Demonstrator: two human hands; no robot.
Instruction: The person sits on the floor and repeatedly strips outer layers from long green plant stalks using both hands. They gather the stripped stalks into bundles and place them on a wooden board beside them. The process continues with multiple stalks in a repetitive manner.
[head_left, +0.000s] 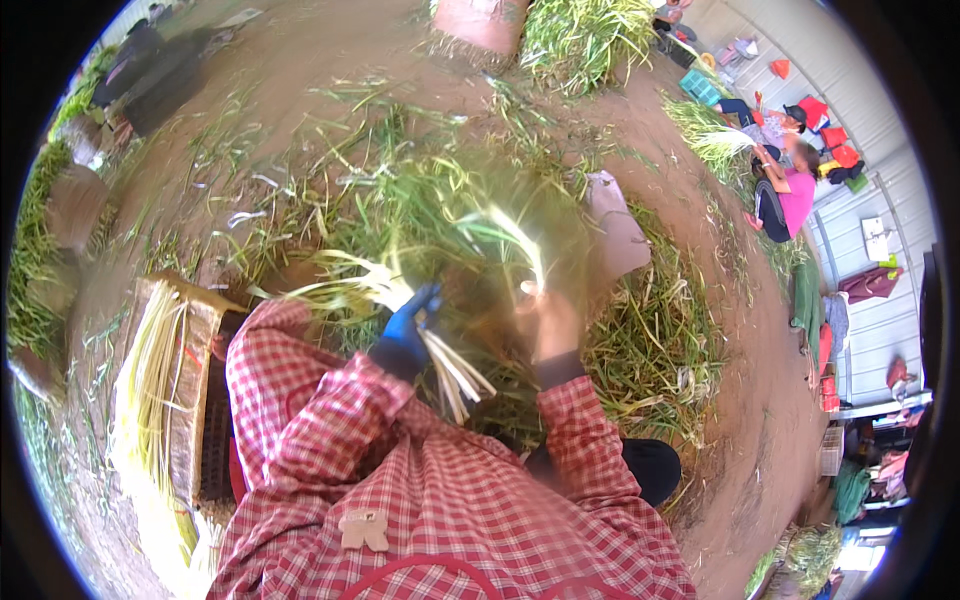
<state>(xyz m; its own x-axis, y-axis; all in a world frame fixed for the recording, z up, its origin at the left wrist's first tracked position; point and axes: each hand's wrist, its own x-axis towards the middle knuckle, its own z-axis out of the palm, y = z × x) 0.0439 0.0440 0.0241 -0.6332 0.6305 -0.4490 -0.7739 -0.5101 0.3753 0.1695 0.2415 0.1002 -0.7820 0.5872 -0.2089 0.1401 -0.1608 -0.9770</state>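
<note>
My left hand (407, 324), in a blue glove, grips a small bunch of pale leafy stalks (456, 371). Their white ends point down towards my lap, and their yellow-green leaves spread out to the left. Level with it on the right, my bare right hand (556, 324) is closed around the white lower end of another leafy plant (517, 229). Motion blur hides the exact placing of its fingers. Beneath and beyond both hands spreads a heap of loose green leaves (420, 195), partly smeared by the blur.
Long pale stalks (154, 337) lie across a crate (212, 435) at my left. A pinkish sack (616, 221) rests beside discarded leaves (652, 337) on the right. People (791, 191) sit with plants by the wall. A large green bundle (589, 41) stands ahead.
</note>
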